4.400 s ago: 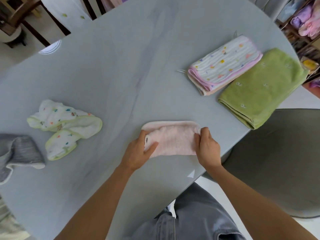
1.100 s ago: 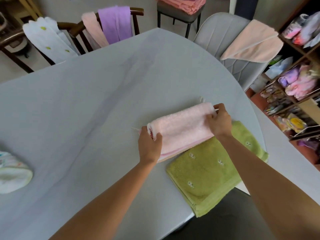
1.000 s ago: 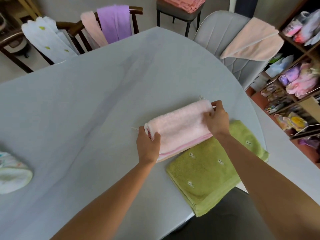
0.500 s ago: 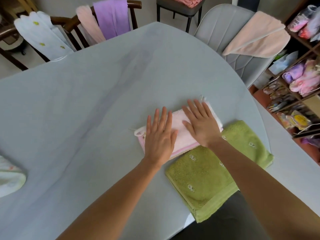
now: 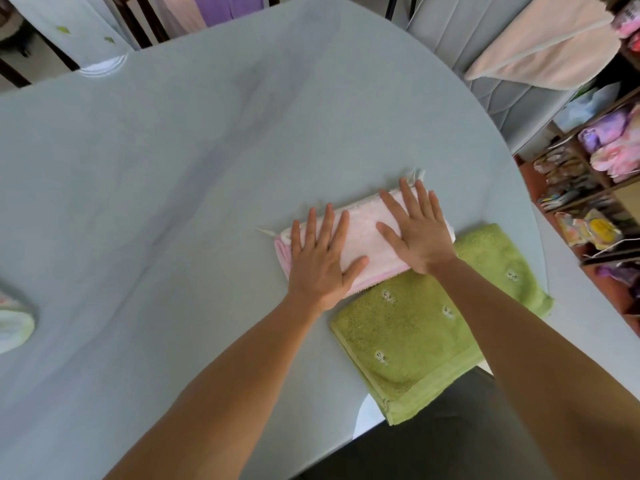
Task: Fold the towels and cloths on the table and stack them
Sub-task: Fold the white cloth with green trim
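Both arms reach forward over the grey table [image 5: 180,174]. The left hand [image 5: 320,261] and right hand [image 5: 420,233] lie palm-down, fingers straight and spread, pressing flat on the folded pink towel [image 5: 363,237], which tops a small stack. Just beside it, touching its near edge, lies the folded green towel [image 5: 422,337]. A crumpled white cloth [image 5: 14,327] sits well apart at the table's left edge. A peach towel [image 5: 540,46] drapes a grey chair [image 5: 457,26] behind.

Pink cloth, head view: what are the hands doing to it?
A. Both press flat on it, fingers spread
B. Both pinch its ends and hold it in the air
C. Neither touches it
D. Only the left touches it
A: the left hand and right hand lie flat, fingers spread, on the pink cloth.
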Available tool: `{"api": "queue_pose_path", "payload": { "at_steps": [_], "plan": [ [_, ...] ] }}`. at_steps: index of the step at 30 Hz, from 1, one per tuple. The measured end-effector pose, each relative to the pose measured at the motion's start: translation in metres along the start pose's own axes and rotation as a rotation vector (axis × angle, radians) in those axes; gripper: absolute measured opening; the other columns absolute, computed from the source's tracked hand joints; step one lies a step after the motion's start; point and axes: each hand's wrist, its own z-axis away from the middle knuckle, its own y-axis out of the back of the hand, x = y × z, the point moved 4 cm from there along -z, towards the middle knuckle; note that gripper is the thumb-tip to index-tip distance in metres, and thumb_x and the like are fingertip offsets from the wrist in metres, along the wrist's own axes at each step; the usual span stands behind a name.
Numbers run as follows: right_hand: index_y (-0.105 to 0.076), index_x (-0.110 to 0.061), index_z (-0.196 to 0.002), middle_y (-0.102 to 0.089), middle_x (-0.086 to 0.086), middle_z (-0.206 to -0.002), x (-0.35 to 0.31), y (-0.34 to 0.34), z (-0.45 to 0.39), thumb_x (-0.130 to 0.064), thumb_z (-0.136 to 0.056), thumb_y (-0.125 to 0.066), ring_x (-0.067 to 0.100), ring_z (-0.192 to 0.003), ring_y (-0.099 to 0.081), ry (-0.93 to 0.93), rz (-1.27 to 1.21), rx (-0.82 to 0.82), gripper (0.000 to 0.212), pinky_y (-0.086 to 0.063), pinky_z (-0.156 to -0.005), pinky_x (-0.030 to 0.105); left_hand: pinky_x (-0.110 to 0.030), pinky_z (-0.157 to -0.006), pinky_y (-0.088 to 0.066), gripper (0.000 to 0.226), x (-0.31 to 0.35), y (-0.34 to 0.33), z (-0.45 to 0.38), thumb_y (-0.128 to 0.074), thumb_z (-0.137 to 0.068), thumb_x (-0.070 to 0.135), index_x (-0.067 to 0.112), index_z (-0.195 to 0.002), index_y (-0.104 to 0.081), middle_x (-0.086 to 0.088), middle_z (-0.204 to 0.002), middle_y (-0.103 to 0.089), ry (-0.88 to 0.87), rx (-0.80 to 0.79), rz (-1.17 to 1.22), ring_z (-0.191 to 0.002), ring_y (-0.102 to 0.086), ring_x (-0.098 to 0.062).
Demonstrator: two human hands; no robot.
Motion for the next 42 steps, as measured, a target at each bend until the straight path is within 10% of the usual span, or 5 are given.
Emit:
{"api": "queue_pose_path", "payload": {
  "at_steps": [9,23,32,37,42],
  "plan": [
    [-0.058,0.001,-0.12,-0.063,0.02,-0.117,-0.146,0.051,0.005,-0.031,-0.095,-0.035,0.034,-0.113,-0.058,0.264,-0.203,0.251,0.047,-0.029,-0.107,0.041,-0.033,-0.108,-0.029,0.045,-0.105,0.076,0.051,-0.044,-0.096,0.036,0.016,-0.136,-0.044,-0.005,-0.143,-0.044,0.131,-0.011,0.084,-0.132,-0.04,-0.022],
    [-0.052,-0.011,-0.126,-0.059,0.008,-0.122,-0.505,-0.012,0.023,-0.026,-0.096,-0.05,0.025,-0.114,-0.055,0.42,-0.367,-0.251,0.034,-0.044,-0.093,0.034,-0.038,-0.098,-0.04,0.042,-0.407,0.1,0.327,-0.048,-0.096,0.026,0.014,-0.136,-0.046,-0.008,-0.137,-0.046,0.735,0.007,0.271,-0.126,-0.043,-0.026],
    [-0.025,-0.014,-0.145,-0.045,0.015,-0.134,-0.617,-0.04,-0.013,-0.02,-0.087,-0.065,0.032,-0.123,-0.047,-0.012,-0.663,-0.275,0.071,-0.039,-0.099,0.037,-0.036,-0.116,-0.017,0.062,-0.495,0.097,0.344,-0.05,-0.096,0.024,0.013,-0.149,-0.021,-0.005,-0.157,-0.019,0.444,-0.044,0.208,-0.145,-0.012,-0.025],
    [-0.054,-0.008,-0.12,-0.061,0.014,-0.1,-0.641,-0.031,-0.006,-0.002,-0.085,-0.051,0.028,-0.087,-0.063,-0.149,-0.947,-0.265,0.036,-0.051,-0.058,0.027,-0.036,-0.118,-0.007,0.078,-0.501,0.098,0.33,-0.059,-0.09,0.04,0.017,-0.151,-0.016,0.001,-0.158,-0.017,0.284,-0.078,0.176,-0.147,-0.003,-0.022],
    [-0.054,-0.017,-0.122,-0.06,0.007,-0.097,-0.624,-0.008,0.04,0.006,-0.088,-0.04,0.018,-0.073,-0.059,-0.3,-1.383,-0.276,0.044,-0.047,-0.044,0.021,-0.031,-0.115,-0.008,0.032,-0.479,0.09,0.342,-0.052,-0.09,0.039,0.018,-0.113,-0.06,0.0,-0.108,-0.065,0.0,0.056,0.091,-0.114,-0.053,-0.02]
  ]
}}
